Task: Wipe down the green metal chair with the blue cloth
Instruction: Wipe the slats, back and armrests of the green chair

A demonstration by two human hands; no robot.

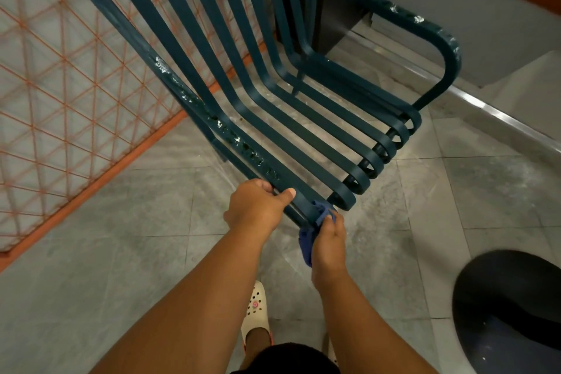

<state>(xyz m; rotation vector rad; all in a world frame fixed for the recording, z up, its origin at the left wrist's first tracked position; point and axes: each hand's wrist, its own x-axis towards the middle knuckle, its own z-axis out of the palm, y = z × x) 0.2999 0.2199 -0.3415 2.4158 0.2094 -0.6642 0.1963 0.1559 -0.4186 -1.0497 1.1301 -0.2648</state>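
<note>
Grey tiled floor point(151, 252), orange mesh fence point(60, 85) leaning alongside. The green metal chair point(303, 118), paint chipped white, stands tilted; left hand point(255, 206) grips its front rail, right hand point(329, 240) pinches the blue cloth point(306, 240) against the rail's corner.

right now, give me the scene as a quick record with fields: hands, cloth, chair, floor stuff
left hand: left hand grips the near frame bar of the green metal chair, thumb on top
right hand: right hand holds the blue cloth against the bar's near end
cloth: bunched, partly hanging below the hand
chair: slatted, tilted, white flecks on frame and armrest
floor: grey tiled floor
nearby: orange mesh panel to the left, dark rounded object lower right
footwear: cream clog
</note>
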